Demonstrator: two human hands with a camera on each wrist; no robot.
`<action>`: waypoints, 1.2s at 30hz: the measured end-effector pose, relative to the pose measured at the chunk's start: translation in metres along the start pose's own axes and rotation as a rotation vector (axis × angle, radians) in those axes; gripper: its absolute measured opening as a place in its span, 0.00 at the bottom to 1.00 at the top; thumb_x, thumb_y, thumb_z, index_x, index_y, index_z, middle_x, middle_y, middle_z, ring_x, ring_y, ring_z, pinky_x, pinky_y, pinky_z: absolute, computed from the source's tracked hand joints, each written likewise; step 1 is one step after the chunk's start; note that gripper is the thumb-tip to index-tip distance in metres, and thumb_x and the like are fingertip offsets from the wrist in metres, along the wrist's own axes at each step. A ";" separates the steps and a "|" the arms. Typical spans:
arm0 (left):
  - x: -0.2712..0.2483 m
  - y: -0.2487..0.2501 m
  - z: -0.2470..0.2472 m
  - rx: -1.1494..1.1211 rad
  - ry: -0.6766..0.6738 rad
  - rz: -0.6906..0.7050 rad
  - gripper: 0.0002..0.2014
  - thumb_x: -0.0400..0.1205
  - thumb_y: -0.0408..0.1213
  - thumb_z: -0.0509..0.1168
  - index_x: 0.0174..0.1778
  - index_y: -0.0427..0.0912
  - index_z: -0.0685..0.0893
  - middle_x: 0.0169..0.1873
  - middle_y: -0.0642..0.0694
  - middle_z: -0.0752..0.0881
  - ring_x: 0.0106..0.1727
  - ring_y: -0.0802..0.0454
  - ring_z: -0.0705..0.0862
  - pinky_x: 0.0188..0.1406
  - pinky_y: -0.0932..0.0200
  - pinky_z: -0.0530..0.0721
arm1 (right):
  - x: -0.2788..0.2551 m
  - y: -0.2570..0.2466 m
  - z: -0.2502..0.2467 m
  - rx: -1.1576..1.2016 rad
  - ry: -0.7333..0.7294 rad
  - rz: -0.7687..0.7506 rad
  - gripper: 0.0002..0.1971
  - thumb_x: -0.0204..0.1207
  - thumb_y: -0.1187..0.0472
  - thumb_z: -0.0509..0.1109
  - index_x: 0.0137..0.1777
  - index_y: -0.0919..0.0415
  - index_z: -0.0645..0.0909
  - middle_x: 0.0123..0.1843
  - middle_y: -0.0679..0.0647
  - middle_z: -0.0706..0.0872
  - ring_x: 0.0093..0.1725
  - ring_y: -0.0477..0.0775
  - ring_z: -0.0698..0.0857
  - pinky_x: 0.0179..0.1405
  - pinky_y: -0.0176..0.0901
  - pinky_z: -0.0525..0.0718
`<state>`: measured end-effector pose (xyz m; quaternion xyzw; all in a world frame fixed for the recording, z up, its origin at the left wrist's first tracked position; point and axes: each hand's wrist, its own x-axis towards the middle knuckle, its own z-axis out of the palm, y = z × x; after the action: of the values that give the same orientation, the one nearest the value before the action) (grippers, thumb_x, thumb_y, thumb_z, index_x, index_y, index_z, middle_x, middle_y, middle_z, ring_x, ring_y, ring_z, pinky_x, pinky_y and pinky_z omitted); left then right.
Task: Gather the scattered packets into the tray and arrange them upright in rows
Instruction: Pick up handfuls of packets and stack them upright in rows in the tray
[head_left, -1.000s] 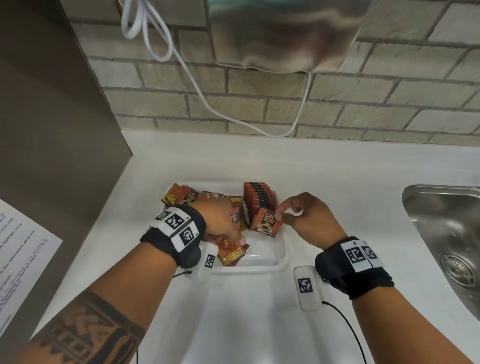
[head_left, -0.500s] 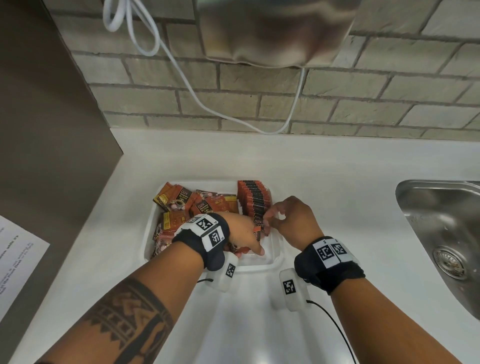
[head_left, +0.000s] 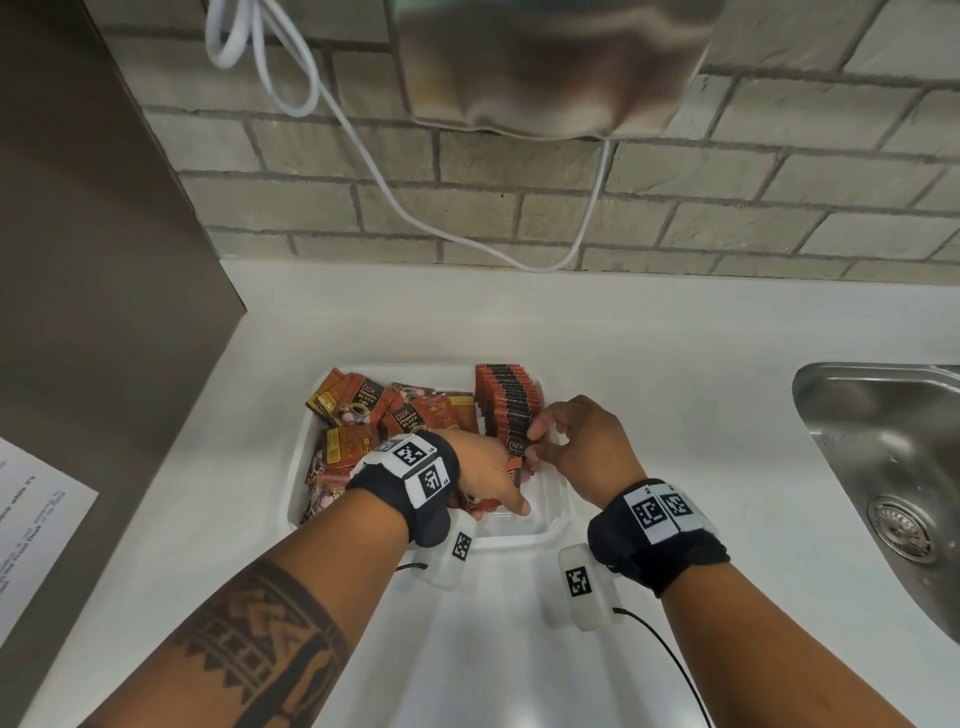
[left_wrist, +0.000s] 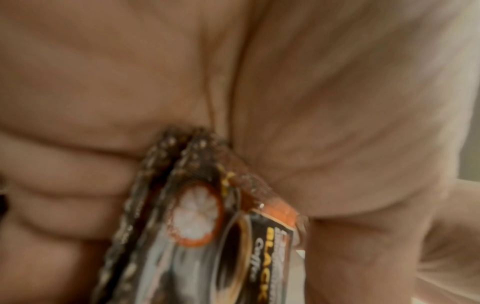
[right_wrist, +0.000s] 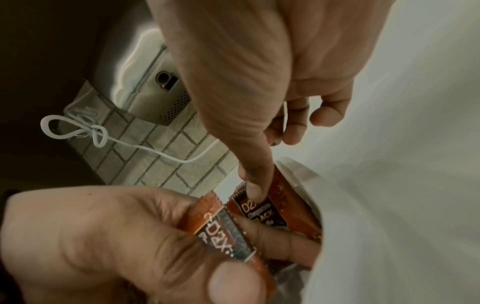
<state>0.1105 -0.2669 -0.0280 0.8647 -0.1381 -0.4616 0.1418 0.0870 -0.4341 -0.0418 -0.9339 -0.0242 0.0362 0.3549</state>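
A white countertop (head_left: 649, 332) runs beneath a brick wall (head_left: 753, 197), bounded on the left by a dark panel (head_left: 93, 260) and on the right by a stainless sink (head_left: 883, 441). A metal wall unit (head_left: 545, 62) hangs above, with a white cable (head_left: 363, 171) looping down from it across the bricks. A printed sheet (head_left: 31, 530) shows at the far left edge.

The white tray (head_left: 550, 525) sits on the counter just in front of the person. Its right side holds the upright row of packets (head_left: 506, 400), standing on edge and packed face to face from the far wall toward the near end. Its left side holds the loose packets (head_left: 374, 410), lying flat and overlapping in a jumble.

The left hand (head_left: 483, 467), inside the tray near its front, grips a small bunch of held packets (left_wrist: 197, 236) between curled fingers and thumb; the wrist view shows at least two serrated edges side by side, though the exact count cannot be told. The right hand (head_left: 582, 441) is at the near end of the row: its index fingertip (right_wrist: 253, 189) presses on the top of the front packet (right_wrist: 259, 211), marked D2X, with the other fingers loosely curled above. Whether the thumb pinches this packet from behind cannot be told.
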 end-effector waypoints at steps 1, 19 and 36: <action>0.000 0.000 0.000 -0.006 0.002 -0.004 0.28 0.80 0.60 0.70 0.56 0.34 0.90 0.39 0.43 0.92 0.35 0.49 0.84 0.43 0.56 0.85 | 0.000 0.000 0.000 -0.003 -0.003 -0.001 0.09 0.68 0.62 0.82 0.41 0.48 0.86 0.43 0.44 0.77 0.42 0.38 0.77 0.38 0.24 0.68; -0.031 -0.018 -0.003 -0.976 0.007 0.480 0.09 0.85 0.22 0.67 0.59 0.32 0.86 0.55 0.36 0.88 0.57 0.46 0.90 0.58 0.55 0.89 | -0.013 -0.025 -0.035 0.394 -0.055 -0.051 0.03 0.74 0.60 0.80 0.44 0.52 0.89 0.42 0.50 0.92 0.43 0.46 0.88 0.49 0.37 0.84; -0.041 -0.018 -0.004 -0.768 0.318 0.429 0.15 0.73 0.30 0.83 0.54 0.39 0.90 0.48 0.43 0.94 0.51 0.45 0.93 0.53 0.47 0.92 | -0.010 -0.041 -0.043 0.363 -0.026 -0.081 0.04 0.77 0.61 0.78 0.42 0.52 0.89 0.39 0.46 0.91 0.38 0.38 0.86 0.39 0.25 0.80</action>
<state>0.0937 -0.2352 -0.0017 0.7616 -0.1097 -0.3013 0.5632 0.0800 -0.4327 0.0186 -0.8522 -0.0592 0.0376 0.5185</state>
